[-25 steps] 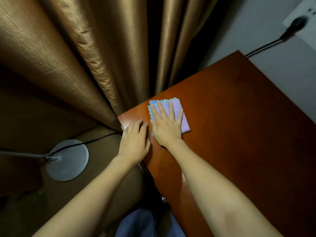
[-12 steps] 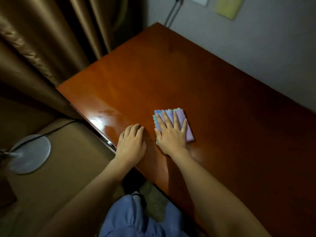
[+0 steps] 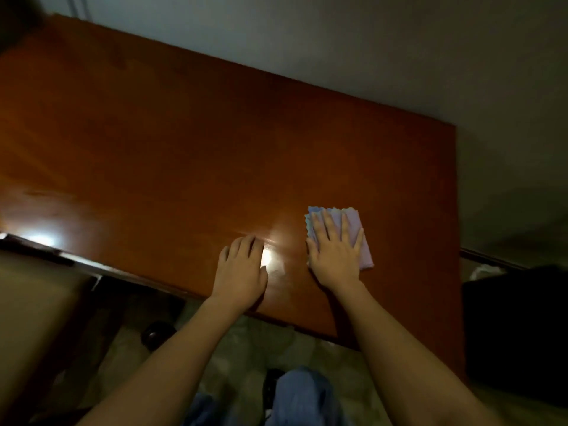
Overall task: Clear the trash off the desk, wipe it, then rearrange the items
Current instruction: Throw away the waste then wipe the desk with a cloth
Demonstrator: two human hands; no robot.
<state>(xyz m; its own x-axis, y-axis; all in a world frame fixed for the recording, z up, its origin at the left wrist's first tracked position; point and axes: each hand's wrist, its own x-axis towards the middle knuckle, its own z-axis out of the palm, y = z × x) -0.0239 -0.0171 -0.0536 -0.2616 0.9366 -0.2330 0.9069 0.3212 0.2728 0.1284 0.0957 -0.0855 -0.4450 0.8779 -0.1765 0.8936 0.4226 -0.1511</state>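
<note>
I see glossy reddish-brown wooden desk (image 3: 184, 155), top bare, glare patch near its front edge | small folded lilac cloth with blue scalloped edge (image 3: 353, 219) lying flat at near right, pressed under my right hand (image 3: 336, 256)

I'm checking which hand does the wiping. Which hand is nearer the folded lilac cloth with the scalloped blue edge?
The right hand: it lies flat on the folded lilac cloth, pressing it to the reddish wooden desk. The left hand rests on bare desk beside it, apart from the cloth.
</note>
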